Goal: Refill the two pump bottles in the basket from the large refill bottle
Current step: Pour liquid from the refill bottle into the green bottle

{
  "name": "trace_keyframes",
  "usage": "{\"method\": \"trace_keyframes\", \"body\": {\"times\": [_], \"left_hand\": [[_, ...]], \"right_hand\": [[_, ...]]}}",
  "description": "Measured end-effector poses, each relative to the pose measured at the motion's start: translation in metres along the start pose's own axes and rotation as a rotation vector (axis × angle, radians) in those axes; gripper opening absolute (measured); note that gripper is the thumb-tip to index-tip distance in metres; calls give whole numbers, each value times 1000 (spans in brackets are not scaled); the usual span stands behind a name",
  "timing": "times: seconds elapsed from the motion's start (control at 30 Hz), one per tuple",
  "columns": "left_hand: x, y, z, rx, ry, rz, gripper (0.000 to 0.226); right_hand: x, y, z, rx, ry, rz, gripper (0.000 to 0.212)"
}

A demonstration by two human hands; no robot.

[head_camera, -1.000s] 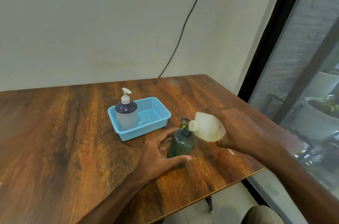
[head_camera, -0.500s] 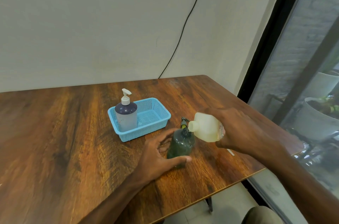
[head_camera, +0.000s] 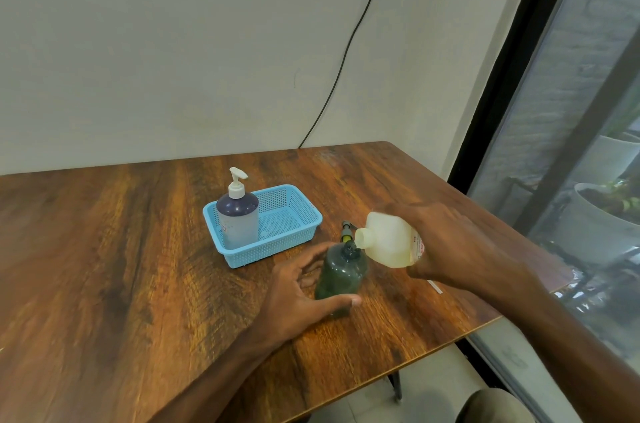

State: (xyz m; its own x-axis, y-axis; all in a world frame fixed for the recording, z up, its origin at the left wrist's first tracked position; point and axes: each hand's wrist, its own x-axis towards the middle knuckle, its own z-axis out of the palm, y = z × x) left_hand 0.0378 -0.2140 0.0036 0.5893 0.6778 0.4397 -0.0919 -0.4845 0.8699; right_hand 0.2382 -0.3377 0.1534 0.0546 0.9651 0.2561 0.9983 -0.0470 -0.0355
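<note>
A dark green bottle (head_camera: 341, 275) stands upright on the wooden table (head_camera: 104, 266), its top open. My left hand (head_camera: 298, 291) holds it low down, thumb in front and fingers behind. My right hand (head_camera: 446, 246) grips the pale yellow refill bottle (head_camera: 388, 239), tilted on its side with its mouth right over the green bottle's opening. Behind the green bottle lies its pump head (head_camera: 346, 232), partly hidden. A blue-grey pump bottle (head_camera: 238, 214) with a white pump stands in the left end of the light blue basket (head_camera: 298, 214).
The table's right edge and front corner lie close to my right arm. A small white strip (head_camera: 434, 285) lies on the table under my right wrist. A black cable (head_camera: 346, 51) runs down the wall. Window and plant pots (head_camera: 602, 218) stand to the right.
Almost nothing has moved; both hands keep their grips and the refill bottle stays tilted over the green bottle's opening.
</note>
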Motion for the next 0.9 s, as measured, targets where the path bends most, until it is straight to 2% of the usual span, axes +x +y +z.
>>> {"method": "trace_keyframes", "body": {"times": [0.9], "left_hand": [[-1,0,-1,-17,-3,6,79]], "right_hand": [[2,1,0,-10,-29,-11,84]]}}
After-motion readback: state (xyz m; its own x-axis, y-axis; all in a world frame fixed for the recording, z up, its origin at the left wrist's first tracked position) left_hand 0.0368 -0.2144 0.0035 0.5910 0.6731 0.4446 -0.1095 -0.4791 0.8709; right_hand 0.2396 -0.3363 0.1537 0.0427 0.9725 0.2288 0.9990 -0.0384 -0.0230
